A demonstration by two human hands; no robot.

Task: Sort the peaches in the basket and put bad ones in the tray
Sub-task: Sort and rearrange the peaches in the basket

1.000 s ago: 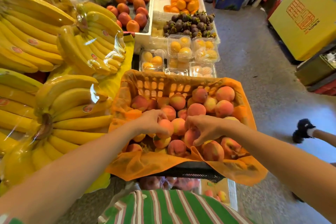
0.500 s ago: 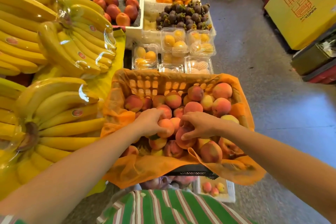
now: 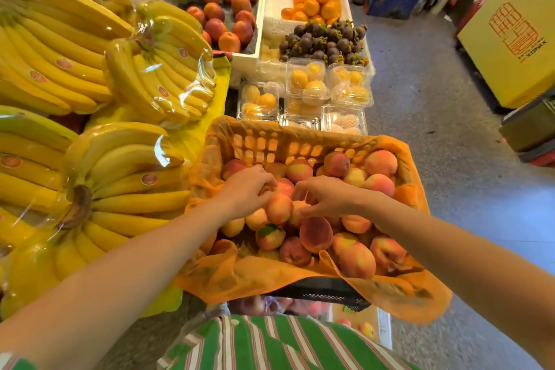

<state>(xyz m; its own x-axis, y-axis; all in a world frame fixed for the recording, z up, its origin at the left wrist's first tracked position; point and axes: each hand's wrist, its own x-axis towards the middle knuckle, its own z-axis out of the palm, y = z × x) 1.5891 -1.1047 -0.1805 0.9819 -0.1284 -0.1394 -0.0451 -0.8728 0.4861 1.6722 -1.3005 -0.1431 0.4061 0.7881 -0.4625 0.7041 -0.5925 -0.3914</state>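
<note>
Bananas [image 3: 120, 177] flank basket [image 3: 270, 141]; hands among peaches [image 3: 315, 234].

Head-worn camera looks forward and steeply down, close above the basket [image 3: 303, 141].

The left hand [image 3: 247, 189] and right hand [image 3: 326, 197] cover several peaches at the centre of the basket [image 3: 270, 144]. At 6 o'clock, basket and striped garment [image 3: 255, 342] largely hide the tray [image 3: 384, 327].
</note>
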